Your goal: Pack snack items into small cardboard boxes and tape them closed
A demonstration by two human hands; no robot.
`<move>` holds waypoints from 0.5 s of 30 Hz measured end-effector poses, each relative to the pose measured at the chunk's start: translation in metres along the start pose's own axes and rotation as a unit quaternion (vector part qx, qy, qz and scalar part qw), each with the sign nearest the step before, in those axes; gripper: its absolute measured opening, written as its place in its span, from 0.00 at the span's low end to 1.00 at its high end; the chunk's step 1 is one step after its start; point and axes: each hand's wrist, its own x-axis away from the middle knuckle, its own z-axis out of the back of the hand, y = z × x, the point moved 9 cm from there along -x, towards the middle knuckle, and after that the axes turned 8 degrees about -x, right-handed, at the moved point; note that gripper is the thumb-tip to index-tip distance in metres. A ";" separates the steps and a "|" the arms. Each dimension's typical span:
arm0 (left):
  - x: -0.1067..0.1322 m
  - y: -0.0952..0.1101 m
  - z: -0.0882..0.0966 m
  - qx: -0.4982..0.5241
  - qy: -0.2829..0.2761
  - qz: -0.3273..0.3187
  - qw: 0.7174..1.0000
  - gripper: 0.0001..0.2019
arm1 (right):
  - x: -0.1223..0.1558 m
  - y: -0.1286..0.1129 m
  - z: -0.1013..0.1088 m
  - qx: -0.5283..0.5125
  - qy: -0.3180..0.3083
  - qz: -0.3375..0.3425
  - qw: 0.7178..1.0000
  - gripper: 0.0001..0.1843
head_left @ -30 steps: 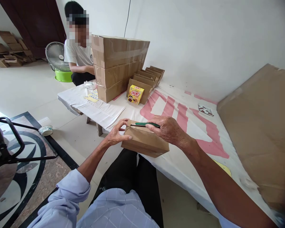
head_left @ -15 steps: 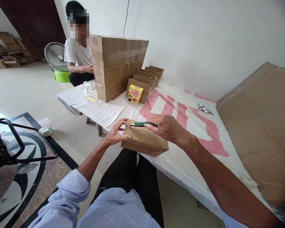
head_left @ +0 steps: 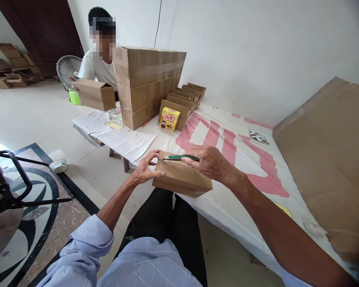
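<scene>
A small brown cardboard box (head_left: 184,177) sits at the table's near edge, in front of my lap. My left hand (head_left: 148,167) grips its left end, thumb on the near side and fingers at the upper corner. In my right hand (head_left: 208,161) is a green-handled utility knife (head_left: 179,158), held almost level over the box top, with its tip pointing left toward the corner by my left fingers. My right fingers are wrapped round the handle, and its rear part is hidden in my grip.
Taped cartons (head_left: 143,67) stand stacked at the back left. Beside them are a yellow printed box (head_left: 169,118) and a row of open cardboard boxes (head_left: 182,101). Across the table a co-worker (head_left: 92,65) holds a carton (head_left: 97,95). A large cardboard sheet (head_left: 326,159) leans at right.
The knife has shifted very slightly left along the box top. Across the table, the co-worker has lifted a carton into view beside the stack.
</scene>
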 end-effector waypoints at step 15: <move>0.002 0.000 0.002 -0.015 -0.002 -0.001 1.000 0.28 | 0.003 0.009 -0.004 0.063 -0.053 -0.037 0.996 0.19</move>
